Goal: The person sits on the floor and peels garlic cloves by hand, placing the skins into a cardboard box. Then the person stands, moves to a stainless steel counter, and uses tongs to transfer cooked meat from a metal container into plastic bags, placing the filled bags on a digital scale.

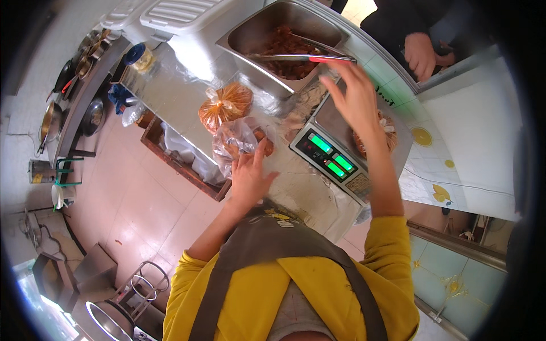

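Note:
My left hand (250, 179) rests at the near side of a clear plastic bag (232, 139) with reddish-brown food in it. Its index finger lies against the bag and its thumb sticks out apart. Behind that bag sits a knotted bag of orange-brown food (224, 105). My right hand (355, 96) reaches over the scale's metal pan, fingers apart, close to the red-handled tongs (284, 57); whether the fingertips touch them I cannot tell. The tongs lie across a steel tray (242, 42) of dark red food. Partly behind my right forearm, another filled bag (388, 133) sits on the scale.
The digital scale (327, 156) has a lit green display. White lidded bins (176, 14) stand at the far left, near a jar with a blue lid (139, 57). Beyond the tiled ledge at the far right are another person's hands (421, 57). A wooden drawer (170, 156) sits below the counter.

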Tool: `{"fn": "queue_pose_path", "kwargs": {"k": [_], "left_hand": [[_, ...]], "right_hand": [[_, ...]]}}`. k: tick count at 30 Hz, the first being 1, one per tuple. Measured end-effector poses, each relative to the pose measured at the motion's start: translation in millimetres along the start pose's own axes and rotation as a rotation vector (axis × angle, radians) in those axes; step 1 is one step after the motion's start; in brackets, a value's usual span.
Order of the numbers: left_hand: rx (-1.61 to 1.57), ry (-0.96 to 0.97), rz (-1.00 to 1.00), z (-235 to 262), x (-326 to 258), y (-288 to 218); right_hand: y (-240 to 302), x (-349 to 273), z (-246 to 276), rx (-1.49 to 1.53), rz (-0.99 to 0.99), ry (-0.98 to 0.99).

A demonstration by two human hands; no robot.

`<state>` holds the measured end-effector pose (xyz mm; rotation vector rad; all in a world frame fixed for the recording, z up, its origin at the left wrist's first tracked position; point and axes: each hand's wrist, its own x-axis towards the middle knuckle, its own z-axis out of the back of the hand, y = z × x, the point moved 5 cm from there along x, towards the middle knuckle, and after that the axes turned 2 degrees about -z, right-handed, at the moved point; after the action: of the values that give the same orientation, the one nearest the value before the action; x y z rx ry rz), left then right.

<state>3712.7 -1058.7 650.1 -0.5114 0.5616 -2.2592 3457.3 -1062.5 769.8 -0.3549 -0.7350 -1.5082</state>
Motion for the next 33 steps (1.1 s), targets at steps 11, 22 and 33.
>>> {"fn": "queue_pose_path", "kwargs": {"k": [11,22,33], "left_hand": [[-1.001,0.340,0.107,80.9,65.6,-20.4],[-0.939,0.472,-0.268,121.3,154.5,-173.9],[-0.824,0.651,-0.537,14.9,222.5,-259.9]], "right_hand": [[-15.9,-194.0,49.5,0.448,-0.887,-0.059],[-103.3,-153.1,62.1,0.007,-0.793,-0.282],[-125.9,-195.6,141.4,0.801,-0.781,-0.638]]}}
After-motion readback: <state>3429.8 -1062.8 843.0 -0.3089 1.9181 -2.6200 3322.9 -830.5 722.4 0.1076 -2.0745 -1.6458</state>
